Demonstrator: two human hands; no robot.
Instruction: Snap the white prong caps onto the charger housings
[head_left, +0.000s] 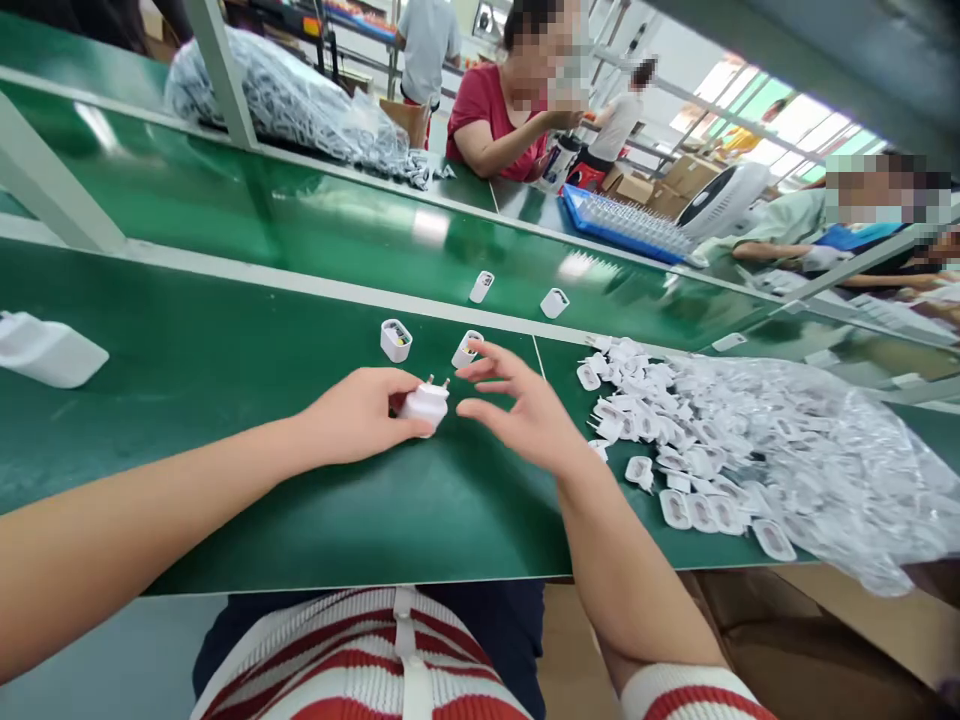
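In the head view, the left hand has its grip pinched around a white plug adapter, two pins upward, over the middle of the green worktop. The right hand is just beside it, its grip loosely spread and holding nothing; a fingertip overlaps an open charger housing, whether touching I cannot tell. Rightward, white plug caps lie piled beside a clear plastic bag.
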